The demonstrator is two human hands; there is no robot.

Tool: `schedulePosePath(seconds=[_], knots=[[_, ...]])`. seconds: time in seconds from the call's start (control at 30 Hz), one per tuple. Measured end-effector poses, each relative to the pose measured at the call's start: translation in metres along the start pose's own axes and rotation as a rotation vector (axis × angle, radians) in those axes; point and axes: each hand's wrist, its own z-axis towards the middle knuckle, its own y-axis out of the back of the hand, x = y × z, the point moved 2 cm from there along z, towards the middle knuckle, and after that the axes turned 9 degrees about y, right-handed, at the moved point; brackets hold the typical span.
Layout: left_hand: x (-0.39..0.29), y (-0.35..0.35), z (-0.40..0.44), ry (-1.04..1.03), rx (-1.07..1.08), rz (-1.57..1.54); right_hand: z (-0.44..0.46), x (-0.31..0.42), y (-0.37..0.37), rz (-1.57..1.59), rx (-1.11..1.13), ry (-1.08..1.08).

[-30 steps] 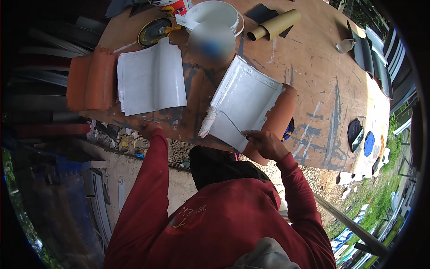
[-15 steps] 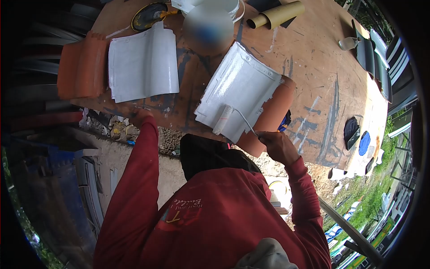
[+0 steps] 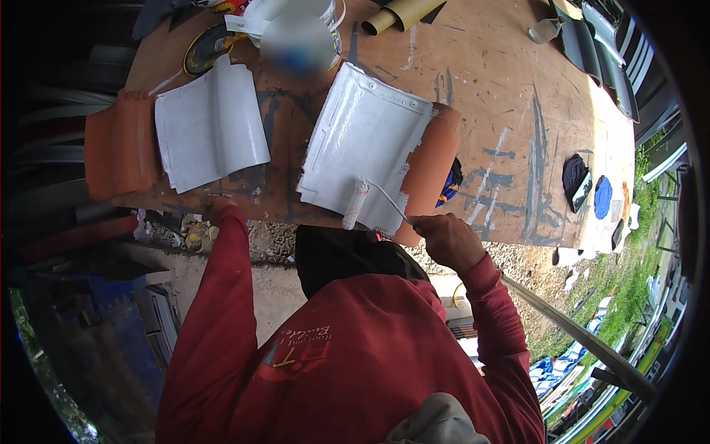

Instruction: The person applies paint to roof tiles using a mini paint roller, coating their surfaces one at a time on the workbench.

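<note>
A roof tile [image 3: 370,133] lies tilted on the wooden table [image 3: 495,81], mostly coated in white, with bare orange along its right side. My right hand [image 3: 450,240] is closed round the handle of a small paint roller [image 3: 356,203], whose white head rests on the lower part of the coated face. My left hand [image 3: 222,207] is at the table's front edge, below a second white-coated tile [image 3: 212,129]; its fingers are too dark and small to make out. Left of that tile sits an uncoated orange tile [image 3: 122,148].
Behind the tiles stand a white bucket [image 3: 259,16], partly blurred, and a black oval tray [image 3: 205,50]. A tan roll [image 3: 399,15] and a clear jar [image 3: 545,31] lie farther back. A dark cap [image 3: 575,181] and a blue round piece [image 3: 603,196] are at the right.
The roller has moved from the tile's left edge onto its lower middle, and lately a little lower. White now covers the tile's lower left part. The whole view has shifted.
</note>
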Motion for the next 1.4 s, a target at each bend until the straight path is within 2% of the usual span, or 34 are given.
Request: schedulePosePath(seconds=[0.03,0.17,0.27,0.33,0.37,0.4,0.47,0.5,0.53,0.6,0.7,0.73,0.8,0.83,0.87,0.9,0.97,1.03,1.1,1.13,1.2,1.27,1.33,1.4], knots=[[-0.003,-0.001,0.001,-0.006,-0.017,-0.005,-0.006,0.002,0.000,0.051,-0.079,-0.004],[0.002,-0.003,0.005,-0.010,-0.031,-0.036,-0.057,-0.007,0.033,0.080,-0.068,-0.080],[0.011,-0.018,0.034,-0.009,-0.023,0.003,-0.095,0.005,0.064,-0.093,-0.082,-0.158],[0.004,-0.019,0.034,-0.051,-0.008,0.020,-0.113,0.000,0.067,-0.015,-0.113,-0.203],[0.006,-0.019,0.030,-0.018,-0.046,0.008,-0.125,-0.016,0.052,-0.012,-0.190,-0.112],[0.006,-0.016,0.025,0.017,-0.083,-0.003,-0.127,-0.015,0.046,-0.005,-0.207,-0.128],[0.011,-0.026,0.042,0.021,-0.061,0.028,-0.129,-0.014,0.035,0.543,-0.258,-0.441],[0.010,-0.028,0.048,0.043,-0.050,0.054,-0.127,-0.005,0.027,0.805,-0.318,-0.503],[0.006,-0.020,0.036,0.022,-0.048,-0.029,-0.125,0.000,0.012,0.981,-0.403,-0.515],[0.003,-0.005,0.004,0.000,-0.067,-0.140,-0.118,0.018,-0.025,1.030,-0.584,-0.440],[0.002,-0.017,0.017,0.034,-0.200,-0.135,-0.113,0.050,-0.069,1.042,-0.662,-0.481],[-0.005,-0.007,0.002,0.016,-0.175,-0.140,-0.111,0.057,-0.080,1.082,-0.666,-0.512],[-0.002,0.008,-0.011,0.025,0.018,-0.244,-0.092,0.061,-0.105,0.930,-0.788,-0.488],[0.000,0.008,-0.007,0.030,0.079,-0.273,-0.076,0.064,-0.101,1.025,-0.844,-0.505],[0.005,-0.002,0.008,-0.012,0.033,-0.136,-0.061,0.063,-0.091,1.039,-0.794,-0.585],[0.010,-0.016,0.029,-0.051,-0.013,-0.002,-0.040,0.049,-0.092,0.849,-0.899,-0.482],[0.006,-0.014,0.023,-0.081,-0.044,0.121,0.003,0.021,-0.082,0.921,-0.987,-0.483],[-0.006,0.018,-0.018,0.077,-0.024,0.049,0.045,-0.007,-0.070,0.828,-1.051,-0.430],[-0.002,0.015,-0.012,0.061,-0.026,0.051,0.065,-0.006,-0.045,0.746,-1.061,-0.449],[0.001,0.013,-0.007,0.037,-0.036,0.055,0.069,0.000,-0.036,0.675,-1.069,-0.471],[0.005,0.007,0.002,-0.004,-0.056,0.059,0.066,0.012,-0.041,0.726,-1.059,-0.481],[0.007,0.006,0.004,-0.004,-0.060,0.052,0.052,0.012,-0.079,0.713,-1.090,-0.465],[0.006,0.008,0.002,-0.051,0.017,-0.091,0.027,0.026,-0.119,0.535,-1.093,-0.345],[0.016,-0.013,0.029,-0.067,0.012,-0.123,0.002,0.060,-0.124,0.980,-1.001,-0.489]])
